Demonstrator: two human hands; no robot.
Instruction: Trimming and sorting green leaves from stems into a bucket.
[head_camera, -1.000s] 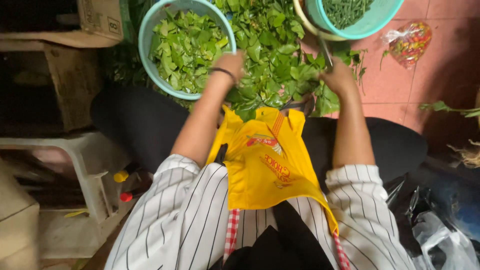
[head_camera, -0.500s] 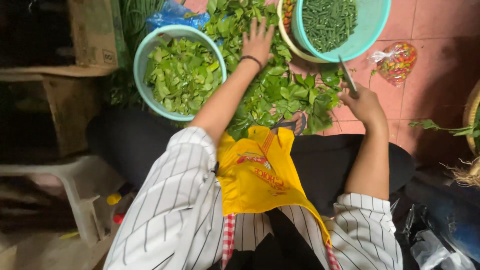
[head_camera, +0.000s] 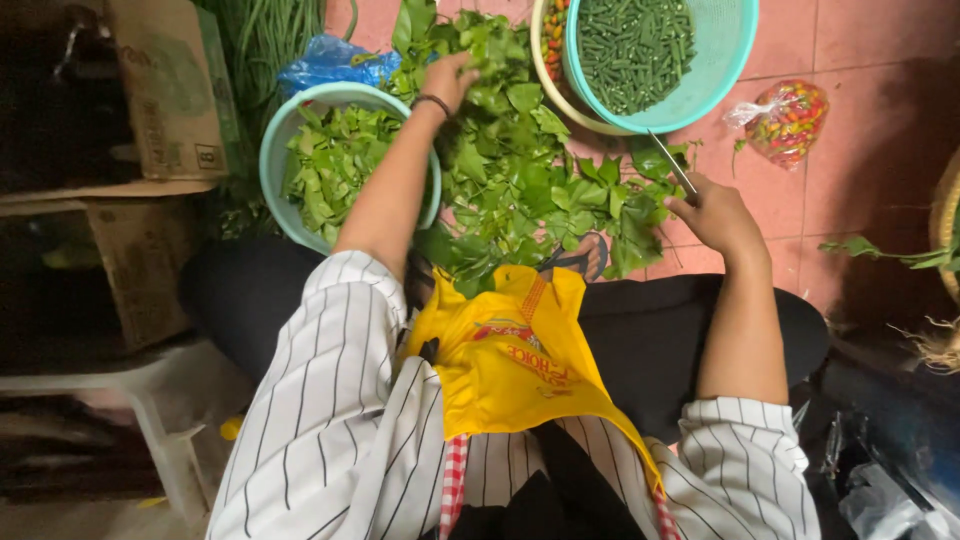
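Since half a second ago the left hand has stretched farther out into the pile of leafy greens, its fingers sunk among the leaves (whether they grip any, I cannot tell). The right hand is clenched on a knife, blade pointing toward the teal colander of cut beans. The greens lie on the tiled floor, beside a bowl of picked leaves.

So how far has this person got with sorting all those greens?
Done, it seems: a teal bowl already holds loose picked leaves, and a colander holds cut green beans. In hand: the left hand reaches into the leafy pile while the right hand holds a knife. Left: much of that pile looks unpicked.
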